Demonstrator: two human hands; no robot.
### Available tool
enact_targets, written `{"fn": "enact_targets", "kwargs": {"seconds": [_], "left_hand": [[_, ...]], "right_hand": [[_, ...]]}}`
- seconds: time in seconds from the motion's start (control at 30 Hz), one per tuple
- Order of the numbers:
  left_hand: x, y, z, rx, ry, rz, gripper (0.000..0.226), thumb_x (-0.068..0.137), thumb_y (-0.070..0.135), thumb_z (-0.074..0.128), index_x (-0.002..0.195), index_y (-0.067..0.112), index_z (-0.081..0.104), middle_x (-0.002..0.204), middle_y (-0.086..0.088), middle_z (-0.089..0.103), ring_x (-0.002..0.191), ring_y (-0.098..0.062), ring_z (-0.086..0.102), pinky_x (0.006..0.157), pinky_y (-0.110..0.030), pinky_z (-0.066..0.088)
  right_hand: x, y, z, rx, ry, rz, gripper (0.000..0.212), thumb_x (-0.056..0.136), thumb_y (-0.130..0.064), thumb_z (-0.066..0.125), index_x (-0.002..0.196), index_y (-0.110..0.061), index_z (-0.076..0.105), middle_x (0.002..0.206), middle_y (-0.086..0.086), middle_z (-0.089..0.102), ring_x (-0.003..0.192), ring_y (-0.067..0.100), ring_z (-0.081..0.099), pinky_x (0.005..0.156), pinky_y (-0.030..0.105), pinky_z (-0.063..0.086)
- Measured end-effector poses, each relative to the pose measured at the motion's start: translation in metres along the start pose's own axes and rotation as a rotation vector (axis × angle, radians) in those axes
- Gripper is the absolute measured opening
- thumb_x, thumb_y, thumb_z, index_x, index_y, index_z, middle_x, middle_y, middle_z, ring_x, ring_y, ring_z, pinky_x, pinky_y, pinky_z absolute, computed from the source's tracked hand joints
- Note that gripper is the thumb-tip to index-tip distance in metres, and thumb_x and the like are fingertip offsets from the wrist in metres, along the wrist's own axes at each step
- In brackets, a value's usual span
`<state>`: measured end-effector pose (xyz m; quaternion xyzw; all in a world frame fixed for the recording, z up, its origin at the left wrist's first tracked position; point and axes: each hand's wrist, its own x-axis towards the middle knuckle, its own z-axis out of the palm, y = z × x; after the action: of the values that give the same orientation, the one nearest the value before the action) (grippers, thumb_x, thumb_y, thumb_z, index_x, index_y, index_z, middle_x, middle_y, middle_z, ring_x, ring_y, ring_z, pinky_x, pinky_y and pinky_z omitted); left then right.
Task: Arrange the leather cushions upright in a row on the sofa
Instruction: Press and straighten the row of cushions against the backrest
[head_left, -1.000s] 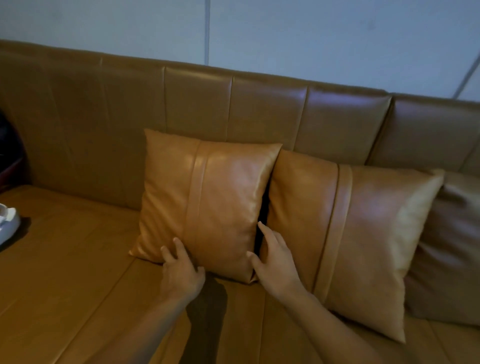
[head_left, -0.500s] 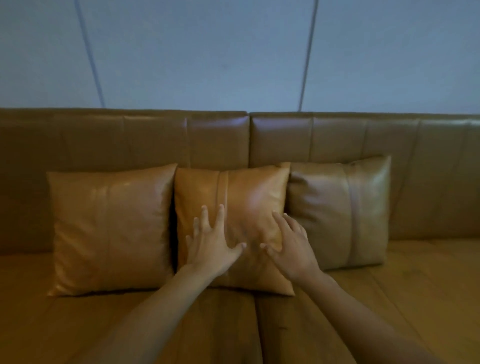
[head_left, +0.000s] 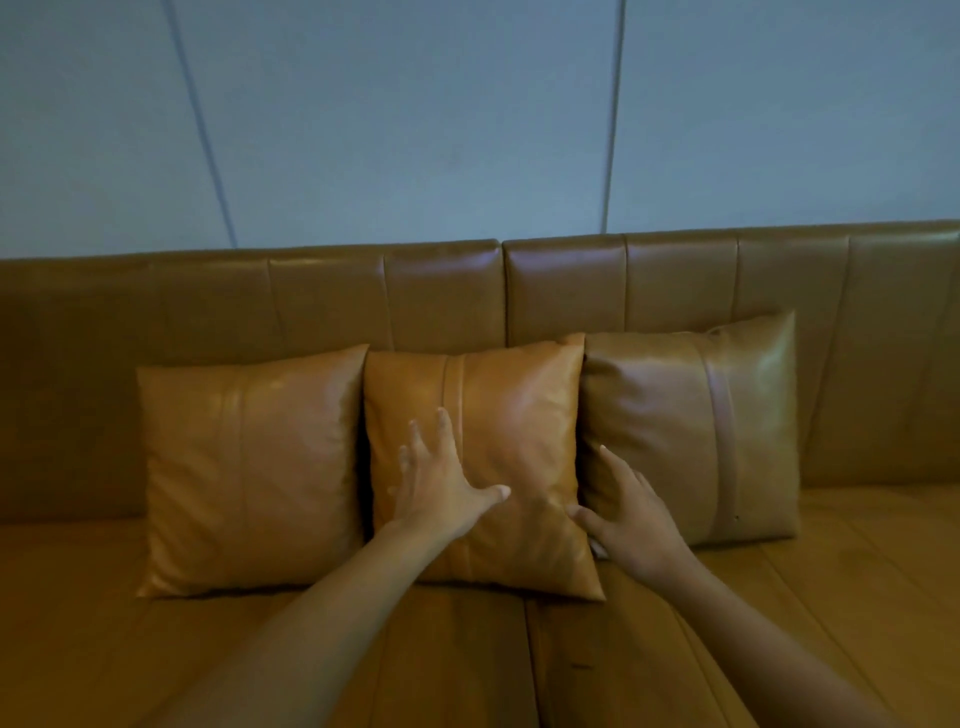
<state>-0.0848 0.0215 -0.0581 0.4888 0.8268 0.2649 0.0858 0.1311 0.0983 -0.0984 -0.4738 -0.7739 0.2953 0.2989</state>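
Left hand (head_left: 441, 488) is flat and spread on the front of the middle cushion (head_left: 478, 467), fingers splayed, not gripping anything. Right hand (head_left: 631, 519) lies loose and released at that cushion's lower right corner, thumb on it, fingers against the right cushion (head_left: 691, 426). Left cushion (head_left: 249, 467) sits just beside the middle one. All three stand upright in a row, touching, leaning on the sofa (head_left: 675, 649) backrest, under a grey-blue wall (head_left: 415, 119)
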Motion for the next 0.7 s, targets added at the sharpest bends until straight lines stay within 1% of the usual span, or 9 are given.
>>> {"fn": "enact_targets", "kwargs": {"seconds": [0.1,0.13,0.23,0.3,0.4,0.47,0.57,0.63,0.7], "left_hand": [[0.019,-0.021,0.005,-0.072,-0.001,-0.085,0.139,0.067,0.067,0.080,0.159,0.027,-0.016,0.170,-0.011,-0.013,0.155,-0.039,0.003,0.119,-0.057,0.027],[0.029,-0.027,0.006,-0.103,0.002,-0.111,0.142,0.065,0.068,0.081,0.159,0.026,-0.016,0.170,-0.012,-0.011,0.155,-0.039,0.006,0.119,-0.056,0.028],[0.063,-0.042,0.003,-0.238,0.009,-0.218,0.145,0.061,0.068,0.084,0.160,0.023,-0.013,0.169,-0.014,-0.003,0.151,-0.041,0.020,0.116,-0.051,0.033],[0.088,-0.051,-0.002,-0.367,-0.007,-0.301,0.144,0.061,0.068,0.084,0.161,0.021,-0.008,0.169,-0.014,0.004,0.150,-0.040,0.024,0.115,-0.051,0.032],[0.120,-0.069,-0.007,-0.577,-0.048,-0.409,0.149,0.050,0.073,0.084,0.162,0.020,0.001,0.168,-0.011,0.017,0.149,-0.038,0.029,0.117,-0.056,0.033],[0.134,-0.079,-0.006,-0.678,-0.088,-0.440,0.142,0.055,0.070,0.084,0.162,0.020,0.006,0.167,-0.009,0.023,0.148,-0.037,0.032,0.115,-0.058,0.032],[0.149,-0.090,-0.005,-0.865,-0.113,-0.446,0.135,0.060,0.063,0.086,0.162,0.020,0.007,0.164,-0.010,0.030,0.145,-0.038,0.036,0.112,-0.059,0.033],[0.152,-0.091,-0.005,-0.986,-0.090,-0.423,0.137,0.053,0.058,0.089,0.161,0.018,0.015,0.157,-0.012,0.040,0.138,-0.039,0.044,0.109,-0.057,0.038],[0.151,-0.090,0.000,-1.008,-0.031,-0.352,0.133,0.042,0.054,0.092,0.154,0.016,0.032,0.142,-0.009,0.055,0.130,-0.035,0.054,0.105,-0.053,0.045]], "right_hand": [[0.019,0.009,0.013,0.161,-0.041,0.061,0.107,0.077,-0.065,0.074,0.162,-0.027,0.022,0.163,-0.001,0.038,0.145,0.017,0.042,0.115,0.039,0.040],[0.028,0.013,0.018,0.226,-0.047,0.082,0.106,0.078,-0.065,0.074,0.162,-0.027,0.022,0.163,-0.001,0.038,0.144,0.016,0.043,0.114,0.040,0.042],[0.057,0.011,0.030,0.452,-0.053,0.178,0.089,0.093,-0.044,0.069,0.163,-0.022,0.019,0.164,0.005,0.036,0.144,0.021,0.041,0.102,0.035,0.044],[0.079,0.009,0.034,0.563,-0.049,0.249,0.090,0.093,-0.048,0.066,0.164,-0.026,0.015,0.166,0.007,0.030,0.147,0.028,0.039,0.102,0.041,0.046],[0.113,0.002,0.032,0.576,-0.030,0.274,0.103,0.084,-0.067,0.064,0.164,-0.026,0.014,0.163,0.005,0.036,0.142,0.031,0.043,0.109,0.055,0.045],[0.133,-0.003,0.028,0.638,-0.023,0.304,0.097,0.089,-0.065,0.060,0.164,-0.026,0.014,0.162,0.006,0.037,0.138,0.035,0.045,0.105,0.060,0.044],[0.152,-0.009,0.028,0.750,-0.023,0.373,0.088,0.094,-0.059,0.059,0.163,-0.023,0.019,0.162,0.008,0.035,0.143,0.039,0.038,0.109,0.071,0.033],[0.156,-0.014,0.035,0.780,-0.025,0.365,0.085,0.090,-0.057,0.066,0.159,-0.020,0.031,0.153,0.007,0.047,0.126,0.032,0.049,0.106,0.070,0.035],[0.155,-0.018,0.044,0.810,0.012,0.323,0.087,0.082,-0.054,0.075,0.154,-0.022,0.038,0.139,0.000,0.056,0.114,0.022,0.053,0.105,0.064,0.038]]}}
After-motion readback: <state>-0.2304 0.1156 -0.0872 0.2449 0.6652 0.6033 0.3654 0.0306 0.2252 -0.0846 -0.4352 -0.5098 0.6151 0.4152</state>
